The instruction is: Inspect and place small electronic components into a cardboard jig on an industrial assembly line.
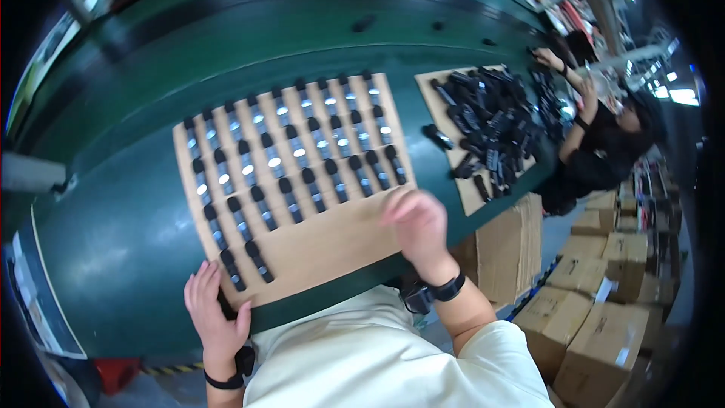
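Note:
Several black tube-shaped pieces (pixel 299 153) with shiny silvery middles lie in rows on a flat cardboard sheet (pixel 325 245). The lowest row holds only two, at the left. My left hand (pixel 205 310) rests at the sheet's lower left corner, its fingers stretched out and the thumb apart. A dark shape between thumb and fingers cannot be made out. Over the sheet's lower right edge is my right hand (pixel 420 228), its fingers bent and smeared by motion. Nothing can be made out in it.
A heap of similar black pieces (pixel 491 117) covers a second cardboard sheet (pixel 429 91) to the right, on the green table (pixel 113 219). One loose piece (pixel 437 137) lies at its left edge. Beyond, a co-worker (pixel 604 136) reaches over the table. Cardboard boxes (pixel 604 336) stand at lower right.

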Demonstrator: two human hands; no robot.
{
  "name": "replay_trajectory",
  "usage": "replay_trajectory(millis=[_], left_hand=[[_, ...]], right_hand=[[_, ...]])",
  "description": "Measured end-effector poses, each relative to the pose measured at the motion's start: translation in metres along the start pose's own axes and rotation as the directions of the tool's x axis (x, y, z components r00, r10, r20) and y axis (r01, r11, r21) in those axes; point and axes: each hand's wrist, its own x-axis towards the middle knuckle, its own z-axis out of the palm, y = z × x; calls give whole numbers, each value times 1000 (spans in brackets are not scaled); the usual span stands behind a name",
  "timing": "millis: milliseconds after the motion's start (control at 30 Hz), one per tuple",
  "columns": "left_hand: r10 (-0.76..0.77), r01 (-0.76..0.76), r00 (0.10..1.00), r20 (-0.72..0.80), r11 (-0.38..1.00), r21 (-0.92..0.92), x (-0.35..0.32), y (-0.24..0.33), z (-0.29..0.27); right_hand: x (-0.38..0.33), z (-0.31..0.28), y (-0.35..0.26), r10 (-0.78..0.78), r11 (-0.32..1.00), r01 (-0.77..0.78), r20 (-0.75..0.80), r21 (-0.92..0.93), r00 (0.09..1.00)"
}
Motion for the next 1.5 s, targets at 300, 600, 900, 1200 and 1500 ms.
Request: replay_trajectory(millis=[300,600,900,1200,1500], left_hand=[[16,-19,1000,25,995,99,4,2,0],[20,-23,999,29,996,83,5,5,4],[-2,1,997,-73,1000,-16,-5,-3,4],[-21,17,998,-62,998,-63,-1,-9,2],[-63,40,989,-136,985,-168,4,-7,4]], right_hand=[[3,-171,-82,167,594,312,-493,741,854],[34,-112,-62,73,892,-161,-218,-421,973],[186,-90,-79,-77,226,457,452,-860,889],[326,-60,7,168,-64,591,576,-804,800],[355,-28,25,347,-42,549,503,-835,792]])
